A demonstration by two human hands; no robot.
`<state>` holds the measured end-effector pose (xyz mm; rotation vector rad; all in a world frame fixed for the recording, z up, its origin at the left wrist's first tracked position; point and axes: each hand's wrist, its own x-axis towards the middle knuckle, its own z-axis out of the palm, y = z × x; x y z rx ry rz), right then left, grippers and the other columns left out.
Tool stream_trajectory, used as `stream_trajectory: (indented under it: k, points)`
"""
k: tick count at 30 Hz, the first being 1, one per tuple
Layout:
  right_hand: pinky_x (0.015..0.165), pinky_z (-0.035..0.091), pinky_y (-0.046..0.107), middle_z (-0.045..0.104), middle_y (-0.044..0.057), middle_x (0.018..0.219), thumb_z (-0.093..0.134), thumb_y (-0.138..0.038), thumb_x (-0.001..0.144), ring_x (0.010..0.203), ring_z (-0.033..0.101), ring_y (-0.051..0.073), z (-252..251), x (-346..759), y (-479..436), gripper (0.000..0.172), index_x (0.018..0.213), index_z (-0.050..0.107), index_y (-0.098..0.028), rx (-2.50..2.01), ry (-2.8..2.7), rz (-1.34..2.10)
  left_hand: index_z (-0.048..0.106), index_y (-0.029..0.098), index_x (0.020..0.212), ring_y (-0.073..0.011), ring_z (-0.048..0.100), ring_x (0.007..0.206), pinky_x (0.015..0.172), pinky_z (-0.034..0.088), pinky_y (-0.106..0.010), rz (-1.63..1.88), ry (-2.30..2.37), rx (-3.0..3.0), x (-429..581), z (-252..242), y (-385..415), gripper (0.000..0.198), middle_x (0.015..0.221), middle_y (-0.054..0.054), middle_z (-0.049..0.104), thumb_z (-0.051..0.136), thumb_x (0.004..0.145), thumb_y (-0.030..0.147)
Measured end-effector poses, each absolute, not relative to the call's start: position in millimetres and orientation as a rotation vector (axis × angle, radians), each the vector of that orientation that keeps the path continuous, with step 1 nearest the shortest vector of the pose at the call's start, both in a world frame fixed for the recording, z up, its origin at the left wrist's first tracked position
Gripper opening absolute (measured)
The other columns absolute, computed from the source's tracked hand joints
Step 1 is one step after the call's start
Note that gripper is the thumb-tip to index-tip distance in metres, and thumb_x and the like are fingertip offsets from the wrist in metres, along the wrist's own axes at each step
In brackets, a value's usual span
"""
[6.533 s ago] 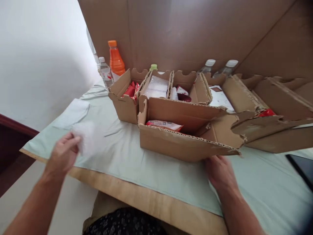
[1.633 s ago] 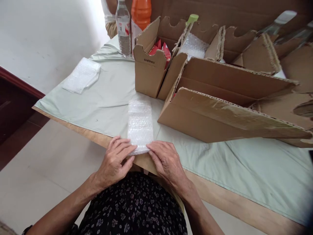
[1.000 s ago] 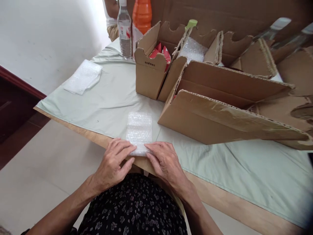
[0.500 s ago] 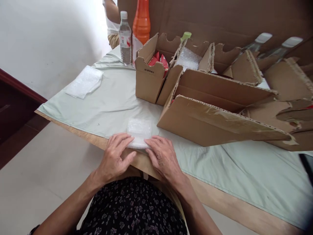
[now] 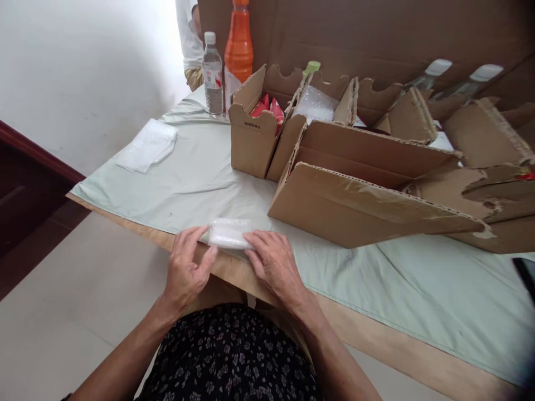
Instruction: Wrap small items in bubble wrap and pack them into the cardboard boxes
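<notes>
A small folded bundle of bubble wrap [image 5: 229, 233] lies at the front edge of the cloth-covered table [image 5: 196, 172]. At its left end is my left hand [image 5: 186, 270], with fingers bent and the thumb apart at the bundle's corner. My right hand [image 5: 276, 264] rests its fingertips on the right end, thumb and fingers closed around that end. What is inside the wrap, if anything, cannot be made out. Another flat piece of bubble wrap [image 5: 148, 146] lies near the table's back left edge.
Open cardboard boxes [image 5: 254, 147] stand at the centre and right, holding red packets and bubble wrap. Behind them are a clear bottle [image 5: 213, 78], an orange bottle [image 5: 239, 47] and several others. A person [image 5: 190, 42] stands beyond. A dark object [image 5: 525, 275] is at the right edge.
The bubble wrap between my hands has become shorter from front to back, folded over into a narrower roll. My left hand has shifted slightly left, its fingers now at the bundle's end.
</notes>
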<state>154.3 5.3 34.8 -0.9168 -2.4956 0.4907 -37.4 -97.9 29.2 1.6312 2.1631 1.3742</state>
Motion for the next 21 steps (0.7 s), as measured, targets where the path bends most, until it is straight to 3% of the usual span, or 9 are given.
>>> stream_trajectory:
  k: [3, 8, 12, 14, 17, 21]
  points:
    - [0.092, 0.051, 0.044, 0.079, 0.008, 0.119, 0.056, -0.024, 0.104, 0.104, 0.071, 0.026, 42, 160, -1, 0.026, 0.127, 0.068, -0.024, -0.951, -2.344, 0.67, 0.065, 0.019, 0.133, -0.0258, 0.072, 0.111, 0.099, 0.06, -0.044, 1.48, 1.907, 1.151, -31, 35, -117, 0.041, 0.122, -0.011, 0.074, 0.069, 0.096, 0.038]
    - [0.092, 0.05, 0.042, 0.079, 0.005, 0.107, 0.051, -0.031, 0.107, 0.094, 0.069, 0.023, 59, 175, -26, 0.022, 0.117, 0.07, -0.025, -0.871, -2.312, 0.901, 0.048, 0.018, 0.153, -0.0294, 0.068, 0.124, 0.104, 0.058, -0.043, 1.481, 1.378, 0.68, -10, 38, -110, 0.082, 0.134, -0.015, 0.07, 0.083, 0.084, 0.044]
    - [0.086, 0.05, 0.04, 0.075, 0.005, 0.089, 0.045, -0.04, 0.109, 0.084, 0.065, 0.022, 57, 191, -36, 0.031, 0.096, 0.068, -0.023, -1.017, -2.223, 0.933, 0.054, 0.022, 0.149, -0.0197, 0.07, 0.101, 0.09, 0.059, -0.031, 1.5, 1.214, 0.447, 9, 41, -97, 0.085, 0.116, -0.008, 0.074, 0.091, 0.075, 0.041]
    - [0.089, 0.053, 0.041, 0.076, 0.007, 0.104, 0.05, -0.047, 0.107, 0.094, 0.068, 0.024, 52, 202, -38, 0.031, 0.11, 0.068, -0.023, -1.123, -2.078, 1.015, 0.056, 0.023, 0.147, -0.0167, 0.068, 0.093, 0.084, 0.059, -0.027, 1.491, 1.186, 0.398, 17, 41, -93, 0.085, 0.11, -0.005, 0.073, 0.094, 0.071, 0.039]
    - [0.088, 0.057, 0.036, 0.071, 0.011, 0.132, 0.055, -0.057, 0.102, 0.107, 0.07, 0.024, 47, 217, -43, 0.05, 0.141, 0.059, -0.025, -1.11, -1.782, 1.399, 0.056, 0.025, 0.148, -0.0166, 0.067, 0.089, 0.081, 0.058, -0.027, 1.46, 1.146, 0.428, 28, 36, -89, 0.086, 0.104, -0.004, 0.072, 0.093, 0.073, 0.041]
    - [0.075, 0.056, 0.029, 0.075, 0.006, 0.101, 0.06, -0.055, 0.1, 0.086, 0.07, 0.02, 55, 235, -46, 0.04, 0.12, 0.073, -0.023, -1.023, -1.673, 1.628, 0.05, 0.027, 0.155, -0.0175, 0.068, 0.084, 0.078, 0.058, -0.028, 1.327, 1.121, 0.606, 41, 25, -90, 0.082, 0.099, -0.004, 0.072, 0.085, 0.082, 0.045]
